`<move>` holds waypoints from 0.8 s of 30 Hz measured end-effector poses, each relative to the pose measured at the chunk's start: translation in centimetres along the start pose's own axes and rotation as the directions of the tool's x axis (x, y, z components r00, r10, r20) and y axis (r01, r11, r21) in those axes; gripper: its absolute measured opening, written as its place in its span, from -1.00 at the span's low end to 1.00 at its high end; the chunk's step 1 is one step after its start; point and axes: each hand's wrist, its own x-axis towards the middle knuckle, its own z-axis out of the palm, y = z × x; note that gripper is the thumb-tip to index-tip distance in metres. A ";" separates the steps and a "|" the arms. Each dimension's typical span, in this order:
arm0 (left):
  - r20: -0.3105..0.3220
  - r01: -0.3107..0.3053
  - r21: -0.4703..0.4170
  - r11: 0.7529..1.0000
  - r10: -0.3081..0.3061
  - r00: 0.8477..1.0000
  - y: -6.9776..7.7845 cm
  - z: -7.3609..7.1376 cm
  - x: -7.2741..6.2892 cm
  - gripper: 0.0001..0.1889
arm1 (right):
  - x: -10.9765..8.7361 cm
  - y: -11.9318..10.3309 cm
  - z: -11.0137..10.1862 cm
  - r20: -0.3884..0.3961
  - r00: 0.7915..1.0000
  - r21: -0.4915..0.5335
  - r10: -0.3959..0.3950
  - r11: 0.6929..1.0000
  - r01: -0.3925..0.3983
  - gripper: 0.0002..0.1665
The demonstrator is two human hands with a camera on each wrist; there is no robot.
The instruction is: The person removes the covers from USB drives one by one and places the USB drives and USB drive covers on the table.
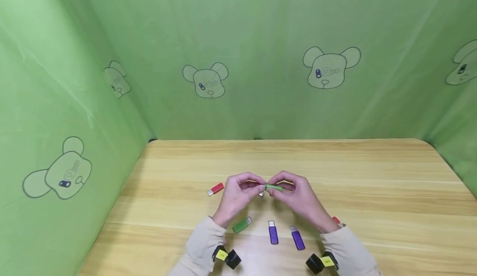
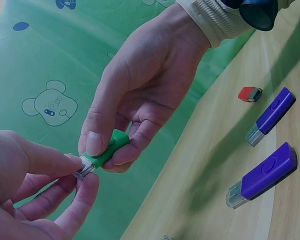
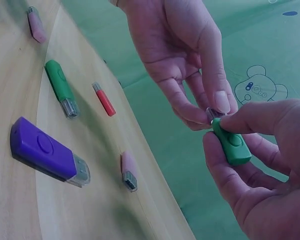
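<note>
Both hands meet over the table around a green USB stick (image 3: 232,142) with a clear cap (image 2: 85,168) over its plug end. My right hand (image 1: 297,193) pinches the green body between thumb and fingers. The cap end is pinched by the thumb and fingers of my left hand (image 1: 241,195). Body and cap lie in line in both wrist views, the cap partly hidden by fingertips. Beneath the hands in the right wrist view lies a pink USB stick (image 3: 128,170) with a clear cap.
On the wooden table (image 1: 391,176) lie a red USB stick (image 1: 216,189) left of the hands, another green one (image 1: 242,225) and two purple ones (image 1: 273,232) nearer the body. A second red stick (image 2: 249,94) sits by the right forearm. Green cloth walls (image 1: 261,114) stand behind.
</note>
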 end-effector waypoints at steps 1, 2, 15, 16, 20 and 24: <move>-0.002 0.006 -0.009 1.000 -0.006 1.000 0.0 0.0 0.0 -0.81 | 0.0 0.0 0.0 -0.002 1.000 -0.005 0.002 1.000 -0.002 -0.76; -0.006 0.011 -0.017 1.000 -0.011 1.000 0.0 0.0 0.0 -0.82 | 0.0 0.0 0.0 -0.003 1.000 -0.007 0.008 1.000 -0.008 -0.77; -0.031 0.021 -0.005 1.000 -0.021 0.999 0.1 -0.3 0.2 -0.83 | -0.1 -0.5 -0.5 -0.047 0.999 -0.065 0.027 0.997 -0.030 -0.71; -0.031 0.019 0.001 1.000 -0.019 0.999 0.1 -0.4 0.2 -0.83 | -0.1 -0.5 -0.5 -0.051 0.998 -0.058 0.024 0.998 -0.027 -0.71; -0.028 0.009 0.012 1.000 -0.009 1.000 0.1 -0.8 0.3 -0.81 | -0.1 -0.5 -0.6 -0.046 0.999 -0.042 0.029 0.999 -0.031 -0.69; -0.013 0.025 0.011 1.000 -0.025 1.000 0.2 -1.1 0.1 -0.79 | -0.1 -0.8 -0.7 -0.023 0.997 -0.017 0.075 0.997 -0.076 -0.66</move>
